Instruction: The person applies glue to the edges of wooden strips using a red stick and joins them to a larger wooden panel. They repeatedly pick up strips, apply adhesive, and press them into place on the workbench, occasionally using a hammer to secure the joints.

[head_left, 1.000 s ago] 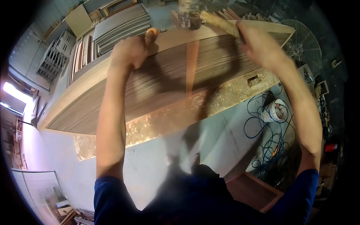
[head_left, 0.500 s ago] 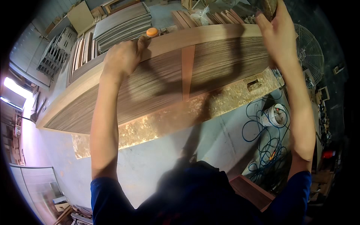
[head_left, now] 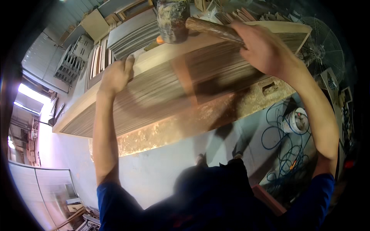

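A long wood panel [head_left: 154,84] with a dark-grained face, a reddish cross strip and a pale curved edge strip [head_left: 200,41] stands across the bench. My left hand [head_left: 115,77] is closed over the edge strip, left of the middle. In my right hand [head_left: 264,50] is a mallet, its wooden handle [head_left: 214,29] gripped with closed fingers. The stained, thick mallet head [head_left: 173,21] is at the edge strip, between my hands; whether it touches the strip I cannot tell. The mallet head partly hides a small orange thing [head_left: 159,39] behind the edge.
Under the panel lies a worn, glue-spotted board [head_left: 154,140] with a slot. At the right are a white bucket [head_left: 296,121], tangled blue hose [head_left: 287,161] and a caged fan [head_left: 322,50]. Stacked sheets [head_left: 133,32] and wood strips lie beyond the panel.
My right hand has swung the mallet from the upper right leftward over the panel's edge, bringing its head into view. My left hand stays on the edge strip. The whole view has shifted slightly.
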The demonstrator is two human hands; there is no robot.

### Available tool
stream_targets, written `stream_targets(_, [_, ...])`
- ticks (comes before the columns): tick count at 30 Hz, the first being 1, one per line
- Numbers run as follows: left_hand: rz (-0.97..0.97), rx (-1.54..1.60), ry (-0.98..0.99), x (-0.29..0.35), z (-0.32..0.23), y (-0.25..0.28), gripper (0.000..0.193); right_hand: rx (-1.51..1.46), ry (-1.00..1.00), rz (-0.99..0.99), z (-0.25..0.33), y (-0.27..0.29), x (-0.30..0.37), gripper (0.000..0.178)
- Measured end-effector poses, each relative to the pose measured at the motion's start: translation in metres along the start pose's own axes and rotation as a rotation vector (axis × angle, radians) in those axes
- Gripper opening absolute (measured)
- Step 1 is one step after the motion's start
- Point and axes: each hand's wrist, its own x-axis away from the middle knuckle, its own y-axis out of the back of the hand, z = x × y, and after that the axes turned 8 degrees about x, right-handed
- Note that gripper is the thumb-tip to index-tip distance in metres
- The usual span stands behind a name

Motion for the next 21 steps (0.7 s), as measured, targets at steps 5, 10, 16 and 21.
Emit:
stream_targets(5, [-0.116, 0.089, 0.029, -0.024, 0.029, -0.024, 0.059, 0.078, -0.400, -0.113, -0.118, 0.064, 0.098, 0.019])
stream_targets(10, [-0.127, 0.072, -0.056, -0.086, -0.158, -0.088, 0.063, 0.312, -0.570, -0.103, -0.334, 0.136, 0.217, 0.022])
stream_targets(16, [-0.034, 0.087, -0.213, -0.186, -0.451, -0.189, 0.060, 0.173, -1.033, -0.251, -0.440, 0.247, 0.238, 0.038])
stream_targets(21, [0.047, 0.020, -0.166, -0.207, -0.503, -0.200, 0.060, 0.380, -0.713, -0.167, -0.542, 0.127, 0.251, 0.019])
